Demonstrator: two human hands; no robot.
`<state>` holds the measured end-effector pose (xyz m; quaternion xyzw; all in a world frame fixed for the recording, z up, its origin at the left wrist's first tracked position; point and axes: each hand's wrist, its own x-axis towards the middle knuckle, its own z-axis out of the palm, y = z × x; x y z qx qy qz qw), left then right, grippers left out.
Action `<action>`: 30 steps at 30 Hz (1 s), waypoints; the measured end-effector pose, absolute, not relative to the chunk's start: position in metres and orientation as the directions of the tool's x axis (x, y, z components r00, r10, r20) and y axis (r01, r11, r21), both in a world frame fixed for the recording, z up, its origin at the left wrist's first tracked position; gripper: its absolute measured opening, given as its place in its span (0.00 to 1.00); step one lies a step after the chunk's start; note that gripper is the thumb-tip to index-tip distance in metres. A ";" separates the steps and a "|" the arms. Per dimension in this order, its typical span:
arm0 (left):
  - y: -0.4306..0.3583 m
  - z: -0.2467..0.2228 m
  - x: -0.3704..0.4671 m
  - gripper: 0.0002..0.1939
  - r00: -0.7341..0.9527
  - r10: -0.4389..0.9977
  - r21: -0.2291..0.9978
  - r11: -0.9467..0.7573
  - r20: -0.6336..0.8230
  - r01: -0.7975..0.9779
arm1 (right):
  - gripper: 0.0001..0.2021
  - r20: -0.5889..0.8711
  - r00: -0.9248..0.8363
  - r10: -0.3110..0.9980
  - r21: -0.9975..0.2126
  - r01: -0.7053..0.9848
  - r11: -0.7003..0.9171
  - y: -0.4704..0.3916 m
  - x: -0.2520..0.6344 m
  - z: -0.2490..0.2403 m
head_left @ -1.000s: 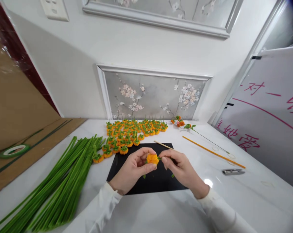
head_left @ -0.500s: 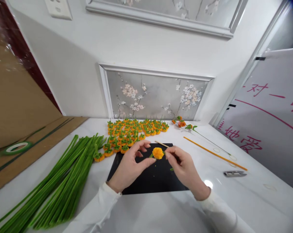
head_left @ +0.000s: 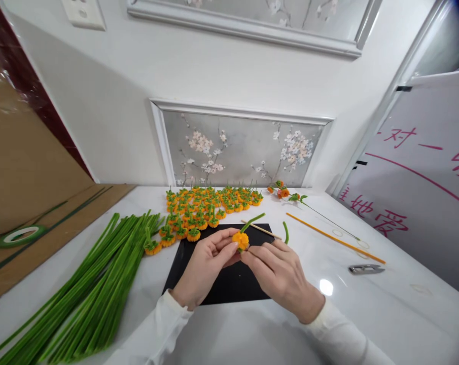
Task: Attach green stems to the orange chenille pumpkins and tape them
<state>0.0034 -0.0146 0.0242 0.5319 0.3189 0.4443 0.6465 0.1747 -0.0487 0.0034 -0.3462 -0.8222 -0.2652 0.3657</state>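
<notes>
Above the black mat (head_left: 233, 289), my left hand (head_left: 210, 261) pinches a small orange chenille flower (head_left: 240, 240) between thumb and fingers. A fuzzy green pipe cleaner (head_left: 254, 221) sticks up and to the right from behind the flower. My right hand (head_left: 280, 271) is closed, its fingertips pressed together at the flower's lower right edge. Another green end (head_left: 286, 233) shows just beyond the right hand's knuckles. The right fingers hide where the green pieces meet the flower.
Rows of finished orange flowers (head_left: 199, 203) stand behind the mat. Green pipe cleaners (head_left: 100, 284) lie in a pile at left, near green tape (head_left: 24, 235). On the right are an orange pipe cleaner (head_left: 336, 237), snips (head_left: 366, 269) and a flower stem (head_left: 328, 219). A wooden stick (head_left: 261, 229) crosses the mat.
The flower has tipped and shifted slightly left and down. My left fingers have closed around it, and my right hand has moved in against it. Two green ends now point upward.
</notes>
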 end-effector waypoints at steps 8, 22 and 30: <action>-0.016 0.023 0.005 0.12 0.336 0.938 0.987 -0.039 0.089 -0.155 | 0.07 0.806 -0.448 0.388 0.097 0.745 0.660 -0.048 0.179 0.005; -0.016 0.017 0.008 0.13 0.390 0.904 0.984 -0.171 0.174 -0.042 | 0.06 0.828 -0.307 0.469 -0.056 0.787 0.614 -0.042 0.180 0.006; -0.017 0.018 0.006 0.13 0.437 0.882 0.983 -0.185 0.175 -0.020 | 0.06 0.835 -0.281 0.474 -0.074 0.795 0.602 -0.042 0.176 0.006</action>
